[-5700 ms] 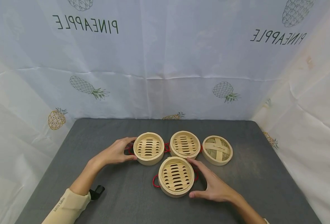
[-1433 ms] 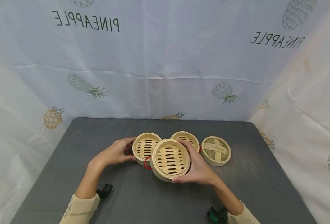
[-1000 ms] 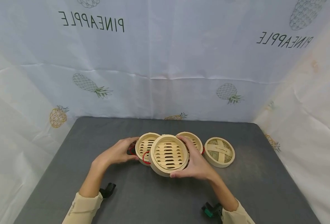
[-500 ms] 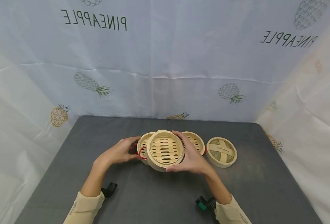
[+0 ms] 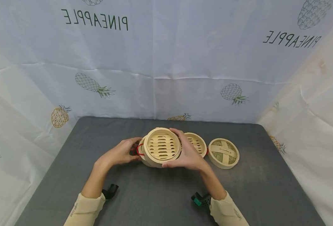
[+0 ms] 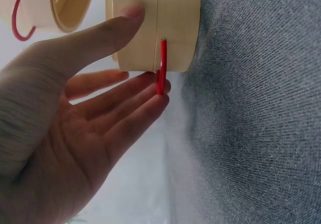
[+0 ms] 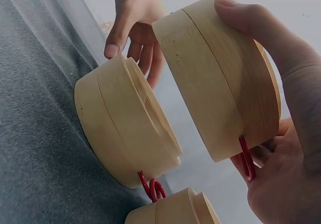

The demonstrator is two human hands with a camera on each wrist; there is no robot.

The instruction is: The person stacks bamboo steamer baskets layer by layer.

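My right hand [image 5: 190, 156] grips a round bamboo steamer basket [image 5: 162, 147] with a slatted bottom and red handles, thumb on the near side and fingers round the far side. It hangs tilted above a second steamer basket [image 7: 113, 126], with a gap between them in the right wrist view. My left hand [image 5: 119, 153] holds that lower basket at its left side: the thumb presses its wall and the fingers reach behind, by the red handle [image 6: 162, 71]. From the head view the raised basket hides most of the lower one.
A third slatted basket [image 5: 198, 144] sits just right of the raised one, its red handle beside the lower basket's. Farther right lies a round woven lid [image 5: 224, 153] with crossed bands. The grey table [image 5: 155, 197] ends at a pineapple-print curtain [image 5: 189, 56].
My right hand has lifted the front basket off the table and carried it left and away from me, over the left basket. My left hand stays at the left basket.
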